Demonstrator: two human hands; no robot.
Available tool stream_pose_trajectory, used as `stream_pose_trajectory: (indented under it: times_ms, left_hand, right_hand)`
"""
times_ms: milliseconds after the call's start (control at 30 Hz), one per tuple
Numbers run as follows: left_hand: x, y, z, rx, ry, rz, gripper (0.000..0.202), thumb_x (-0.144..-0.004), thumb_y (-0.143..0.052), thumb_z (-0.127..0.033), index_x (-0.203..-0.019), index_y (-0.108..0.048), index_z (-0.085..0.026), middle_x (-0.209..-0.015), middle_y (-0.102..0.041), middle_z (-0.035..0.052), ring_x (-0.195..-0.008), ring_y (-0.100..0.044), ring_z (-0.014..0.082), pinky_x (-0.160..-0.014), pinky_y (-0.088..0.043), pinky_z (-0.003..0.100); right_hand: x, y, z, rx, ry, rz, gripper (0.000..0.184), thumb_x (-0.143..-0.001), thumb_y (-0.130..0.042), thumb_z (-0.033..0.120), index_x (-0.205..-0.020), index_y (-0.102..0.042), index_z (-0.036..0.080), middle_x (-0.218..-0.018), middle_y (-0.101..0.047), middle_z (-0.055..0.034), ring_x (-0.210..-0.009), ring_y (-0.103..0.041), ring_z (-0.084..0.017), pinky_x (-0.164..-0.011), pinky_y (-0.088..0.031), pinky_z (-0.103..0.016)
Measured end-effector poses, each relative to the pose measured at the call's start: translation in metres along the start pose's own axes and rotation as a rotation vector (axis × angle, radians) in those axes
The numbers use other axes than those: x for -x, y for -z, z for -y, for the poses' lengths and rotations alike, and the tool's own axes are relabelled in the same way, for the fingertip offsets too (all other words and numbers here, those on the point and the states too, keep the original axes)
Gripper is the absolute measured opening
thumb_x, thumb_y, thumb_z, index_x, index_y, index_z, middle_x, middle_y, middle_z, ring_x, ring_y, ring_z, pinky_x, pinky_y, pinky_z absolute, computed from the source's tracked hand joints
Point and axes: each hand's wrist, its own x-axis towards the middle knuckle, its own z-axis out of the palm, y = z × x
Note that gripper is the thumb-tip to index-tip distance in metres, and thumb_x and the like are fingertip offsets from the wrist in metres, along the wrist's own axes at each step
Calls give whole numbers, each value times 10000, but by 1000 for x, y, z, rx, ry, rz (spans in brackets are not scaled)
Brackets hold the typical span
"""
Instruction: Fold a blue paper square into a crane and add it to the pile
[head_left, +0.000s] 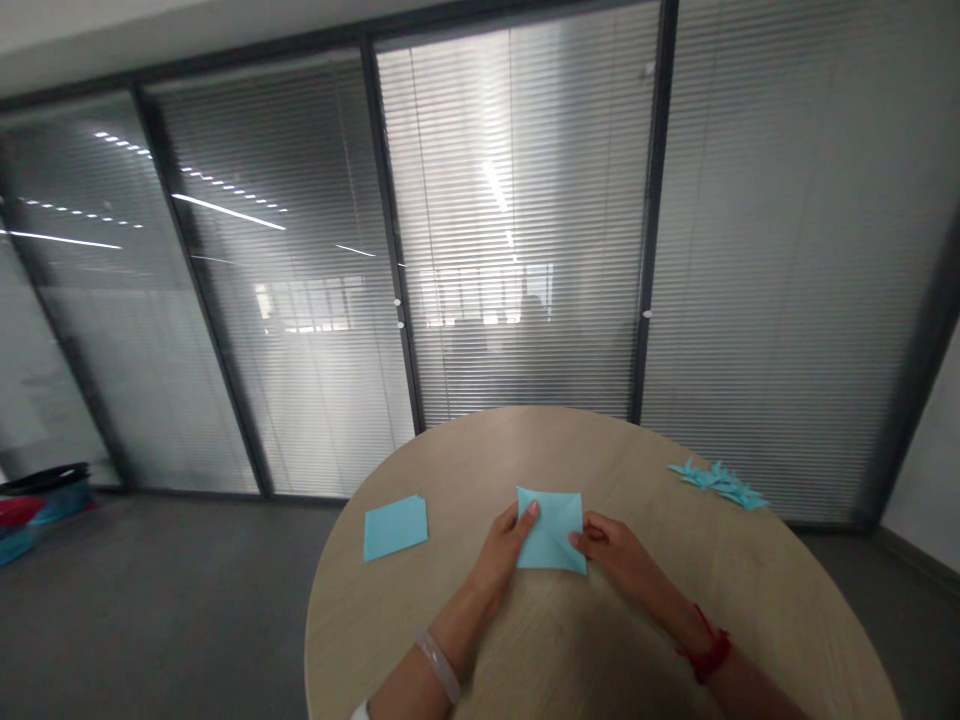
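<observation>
A square sheet of light blue paper [553, 532] is held between my two hands, over the middle of the table. My left hand [513, 535] pinches its left edge, thumb on the front face and fingers hidden behind. At the right edge my right hand [606, 543] grips the paper between thumb and curled fingers. Faint creases cross the sheet. To the left lies a stack of the same blue paper [395, 528]. Several small folded blue paper pieces [718, 482] lie in a pile near the table's right edge.
The round wooden table [570, 650] stands close to a glass partition with blinds [517, 220]. On the floor at far left are a black-rimmed container [52, 482] and red and blue items, partly cut off by the frame.
</observation>
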Motion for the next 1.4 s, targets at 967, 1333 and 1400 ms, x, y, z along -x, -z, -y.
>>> stream_pose_trajectory:
  times_ms: [967, 1333, 1400]
  left_hand:
    - [-10, 8, 18, -265, 88, 16, 453, -576, -742, -556, -663, -657, -119, -534, -519, -33, -487, -400, 84, -492, -278, 219]
    - [-10, 8, 12, -351, 0, -169, 510, -505, -737, -622, -555, -619, -129, -449, -439, -52, -449, -336, 77, -462, -234, 227]
    - [-10, 8, 12, -334, 6, -172, 502, -504, -746, -609, -569, -627, -126, -455, -462, -46, -449, -355, 79, -463, -249, 225]
  right_hand:
    - [-1, 0, 4, 131, -21, -103, 285, -742, -584, 456, -676, -564, 179, -610, -601, 4, -605, -572, -163, -553, -419, -243]
    - [3, -1, 7, 44, -73, 42, 344, -674, -677, 490, -749, -604, 162, -682, -662, -18, -666, -611, -190, -639, -449, -279]
    - [2, 0, 4, 100, -74, 52, 328, -681, -669, 471, -730, -616, 152, -672, -678, -33, -661, -618, -195, -642, -450, -284]
